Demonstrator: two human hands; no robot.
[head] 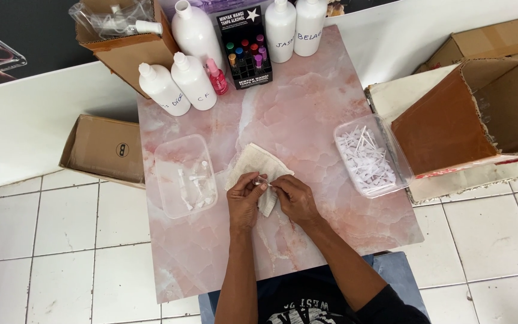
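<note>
A clear plastic tub (185,175) with a few small white parts sits at the left of the pink marble-patterned table (307,108). Just right of it, the left hand (244,198) is curled, its thumb and forefinger pinched on a small clear vial (261,180), held above a crumpled beige cloth (253,165). The right hand (295,197) meets it from the other side, fingertips closed on a thin white piece at the vial's mouth; what exactly it is cannot be told. Further right lies a second clear tub (372,156) full of white plastic sticks, beside an open cardboard box (481,114).
</note>
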